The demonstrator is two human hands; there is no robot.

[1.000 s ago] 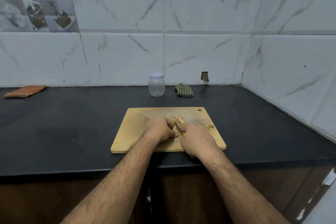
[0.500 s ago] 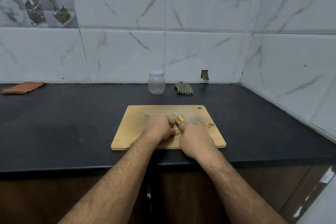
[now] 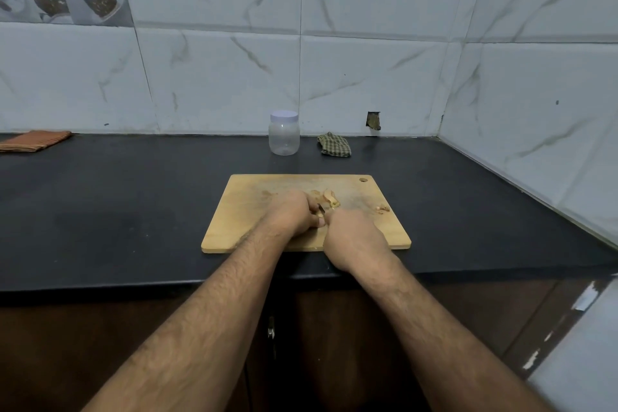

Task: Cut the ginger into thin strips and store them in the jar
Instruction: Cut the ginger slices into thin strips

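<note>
Head view: both hands [image 3: 356,237] over ginger [image 3: 329,199] on cutting board [image 3: 394,231] (jar [image 3: 284,137] behind).

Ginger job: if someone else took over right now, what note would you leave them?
Left hand: curled over the ginger on the cutting board.
Right hand: closed, apparently on a knife; only a dark sliver shows.
Done: some pieces cut; a few scraps sit near the board's right edge.
Left: finish the strips, then fill the jar, which stands lidded and empty by the wall.

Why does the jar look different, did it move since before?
No. The jar stays by the wall beside the checked cloth, behind the cutting board; only the camera shifted.
</note>
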